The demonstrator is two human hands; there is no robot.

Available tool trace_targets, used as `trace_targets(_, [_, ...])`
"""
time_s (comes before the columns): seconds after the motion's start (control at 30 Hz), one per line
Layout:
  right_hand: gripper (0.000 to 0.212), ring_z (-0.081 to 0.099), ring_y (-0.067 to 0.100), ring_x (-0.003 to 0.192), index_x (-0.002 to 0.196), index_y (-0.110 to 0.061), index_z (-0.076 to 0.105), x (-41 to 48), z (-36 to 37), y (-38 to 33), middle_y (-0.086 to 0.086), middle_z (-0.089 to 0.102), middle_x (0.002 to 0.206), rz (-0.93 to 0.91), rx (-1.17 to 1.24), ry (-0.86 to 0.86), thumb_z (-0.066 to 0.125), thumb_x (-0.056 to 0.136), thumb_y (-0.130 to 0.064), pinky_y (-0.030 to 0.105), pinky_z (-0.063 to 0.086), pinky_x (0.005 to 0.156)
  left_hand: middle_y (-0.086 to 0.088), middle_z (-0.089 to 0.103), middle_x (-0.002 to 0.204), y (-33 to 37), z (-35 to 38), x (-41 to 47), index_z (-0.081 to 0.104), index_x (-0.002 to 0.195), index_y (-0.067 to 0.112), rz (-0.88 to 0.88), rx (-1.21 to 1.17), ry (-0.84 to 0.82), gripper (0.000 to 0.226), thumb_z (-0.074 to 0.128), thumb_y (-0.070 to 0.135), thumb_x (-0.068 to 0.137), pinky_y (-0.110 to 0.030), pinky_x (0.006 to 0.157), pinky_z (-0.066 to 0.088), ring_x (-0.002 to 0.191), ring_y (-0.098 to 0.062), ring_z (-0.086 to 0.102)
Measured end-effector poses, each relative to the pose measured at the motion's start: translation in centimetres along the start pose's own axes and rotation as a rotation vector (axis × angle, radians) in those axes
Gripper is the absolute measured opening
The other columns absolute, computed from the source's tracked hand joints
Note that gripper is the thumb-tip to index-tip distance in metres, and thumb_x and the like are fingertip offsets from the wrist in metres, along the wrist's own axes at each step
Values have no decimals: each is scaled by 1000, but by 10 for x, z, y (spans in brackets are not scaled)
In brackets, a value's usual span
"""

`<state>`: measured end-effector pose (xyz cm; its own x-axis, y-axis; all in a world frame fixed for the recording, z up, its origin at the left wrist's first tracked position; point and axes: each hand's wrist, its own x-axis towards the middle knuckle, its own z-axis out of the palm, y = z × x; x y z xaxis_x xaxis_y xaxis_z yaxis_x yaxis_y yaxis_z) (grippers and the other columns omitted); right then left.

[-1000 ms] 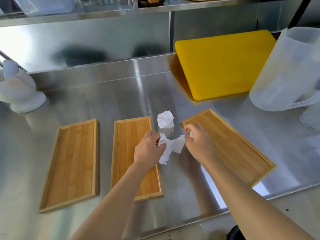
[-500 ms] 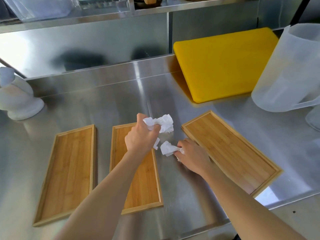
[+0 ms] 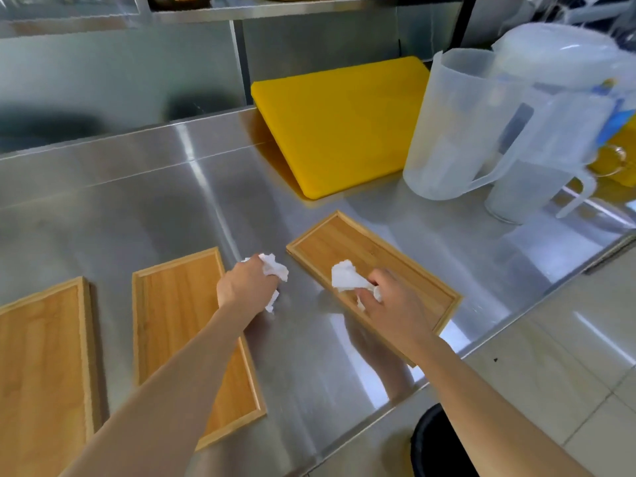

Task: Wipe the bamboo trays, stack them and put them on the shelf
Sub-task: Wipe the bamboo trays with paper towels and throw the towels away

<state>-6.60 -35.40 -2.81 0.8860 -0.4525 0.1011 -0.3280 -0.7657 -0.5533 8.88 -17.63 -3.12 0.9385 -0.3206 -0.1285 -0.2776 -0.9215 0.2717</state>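
Observation:
Three bamboo trays lie flat on the steel counter: a left tray (image 3: 41, 356), a middle tray (image 3: 179, 311) and a right tray (image 3: 344, 242) set at an angle. My right hand (image 3: 392, 304) presses a crumpled white paper towel (image 3: 344, 275) onto the inside of the right tray. My left hand (image 3: 246, 284) holds a second wad of white paper (image 3: 275, 266) on the bare counter between the middle and right trays. My left forearm crosses over the middle tray.
A yellow cutting board (image 3: 344, 125) leans against the back wall. Two translucent plastic jugs (image 3: 457, 125) (image 3: 543, 160) stand at the right, with a lidded container behind. A steel shelf (image 3: 275, 8) runs above the counter. The counter edge and tiled floor are at lower right.
The paper was torn into two pieces. My right hand moved its piece onto the right tray; my left hand picked up the loose wad and holds it on the counter. The view shifted right.

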Motion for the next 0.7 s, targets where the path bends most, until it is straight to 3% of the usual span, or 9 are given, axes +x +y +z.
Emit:
trace_targets(0.1, [14, 53, 13, 71, 83, -27, 44, -16, -11, 3, -6, 55, 85, 61, 35, 67, 48, 87, -39, 28, 46, 59, 6, 56, 57, 7, -7, -17, 59, 81, 13, 15, -216, 79, 17, 45, 18, 74, -28, 56, 38, 64, -25, 56])
trace_targets(0.23, [16, 45, 14, 68, 76, -23, 41, -41, -34, -1, -7, 46, 82, 111, 60, 204, 52, 86, -32, 27, 29, 51, -4, 68, 70, 33, -24, -51, 58, 99, 17, 155, -325, 139, 26, 44, 23, 79, -31, 60, 41, 69, -27, 58])
trace_targets(0.4, [17, 45, 17, 68, 81, -14, 47, -86, -66, 9, -4, 41, 90, 256, 54, 335, 48, 88, -30, 30, 33, 60, -12, 68, 84, 80, -27, -102, 60, 102, 12, 368, -309, 99, 27, 46, 22, 81, -36, 66, 43, 79, -38, 61])
trace_targets(0.57, [21, 52, 26, 73, 73, -16, 41, -137, -97, 45, 1, 43, 96, 378, 62, 436, 49, 87, -29, 29, 29, 56, -10, 61, 71, 127, -17, -146, 61, 90, 11, 464, -341, 58, 17, 50, 20, 80, -32, 60, 36, 66, -33, 52])
trace_targets(0.7, [20, 43, 19, 62, 73, -17, 38, -171, -119, 89, 1, 41, 93, 478, 91, 517, 49, 87, -26, 23, 24, 47, 7, 38, 49, 168, 2, -177, 52, 73, 17, 527, -403, 95, 13, 49, 23, 85, -31, 49, 26, 57, -30, 43])
